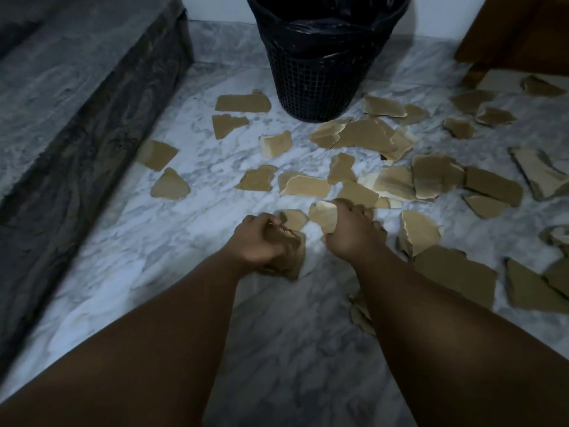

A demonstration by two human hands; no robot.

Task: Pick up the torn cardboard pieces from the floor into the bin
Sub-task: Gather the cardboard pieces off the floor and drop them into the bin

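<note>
Floor (pixel 277 349): white marble with grey veining throughout.
Cardboard pieces (pixel 363 134): tan-brown faces, with paler cream along torn edges and on some peeled patches. Those in shadow at lower right read duller olive-brown.
Bin (pixel 314 84): black, square-grid mesh wall.
Bin liner (pixel 323 29): glossy black, plain.
Raised ledge (pixel 77 118): grey marble top; darker grey-black face with swirling veins.
Wooden panel (pixel 517 32): dark brown; no pattern legible.
Wall (pixel 221 7): plain white.
</note>
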